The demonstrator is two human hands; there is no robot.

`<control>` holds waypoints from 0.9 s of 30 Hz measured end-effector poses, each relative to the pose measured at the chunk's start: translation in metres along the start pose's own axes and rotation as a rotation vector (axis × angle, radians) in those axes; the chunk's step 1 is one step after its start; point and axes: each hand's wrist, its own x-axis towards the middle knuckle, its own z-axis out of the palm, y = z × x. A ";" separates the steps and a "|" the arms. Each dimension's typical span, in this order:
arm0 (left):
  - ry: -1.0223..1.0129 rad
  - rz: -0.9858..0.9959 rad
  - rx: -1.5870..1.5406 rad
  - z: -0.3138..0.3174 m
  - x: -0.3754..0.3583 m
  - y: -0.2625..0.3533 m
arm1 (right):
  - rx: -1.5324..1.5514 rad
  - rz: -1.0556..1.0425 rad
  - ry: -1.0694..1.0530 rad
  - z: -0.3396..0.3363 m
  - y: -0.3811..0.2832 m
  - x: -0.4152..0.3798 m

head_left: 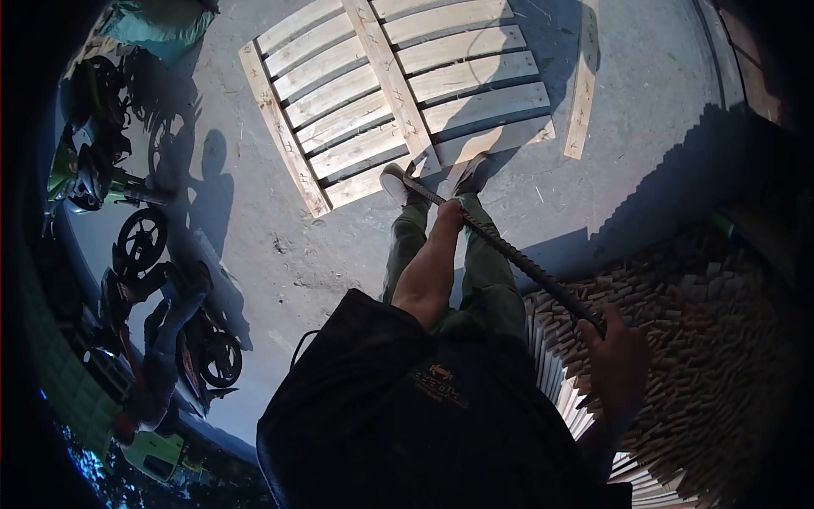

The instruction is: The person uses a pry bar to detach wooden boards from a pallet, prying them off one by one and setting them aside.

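Note:
A long dark ribbed bar (527, 264) runs slantwise from my feet to my right side. My left hand (450, 212) is closed round it near its far end. Around the near end, my right hand (612, 352) is wrapped. The bar's far tip is at the near edge of a slatted wooden pallet (398, 76), between my shoes, where a slat meets the middle board. The pallet lies flat on the concrete, with several slats crossing its boards.
A loose plank (582, 85) lies right of the pallet. Stacked wood pieces (695, 339) fill the lower right. Motorcycles (140, 242) stand at the left, with a person (157, 382) beside them. A greenish sack (161, 25) is at the upper left.

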 end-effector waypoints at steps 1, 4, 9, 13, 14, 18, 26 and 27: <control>0.023 -0.114 -0.319 -0.007 0.002 0.001 | -0.012 -0.010 0.022 -0.002 -0.004 -0.008; 0.085 -0.625 -1.385 -0.043 -0.058 0.034 | 0.067 -0.114 0.242 -0.008 0.015 -0.038; 0.257 -0.603 -2.231 -0.071 -0.118 0.042 | 0.220 -0.109 0.432 0.001 0.052 -0.049; 0.214 -0.299 -2.561 -0.066 -0.118 0.032 | 0.385 -0.097 -0.092 0.011 0.051 -0.033; 0.172 -0.224 -2.610 -0.064 -0.117 0.030 | 0.362 -0.104 -0.091 0.014 0.051 -0.028; 0.117 -0.297 -2.495 -0.064 -0.091 0.035 | 0.476 -0.096 -0.270 0.047 0.066 -0.006; 0.011 -0.443 -2.389 -0.021 -0.030 0.148 | -0.091 -0.529 0.242 -0.033 0.086 0.034; -0.001 -0.487 -2.371 -0.014 -0.025 0.174 | -0.038 -0.528 0.262 -0.046 0.102 0.051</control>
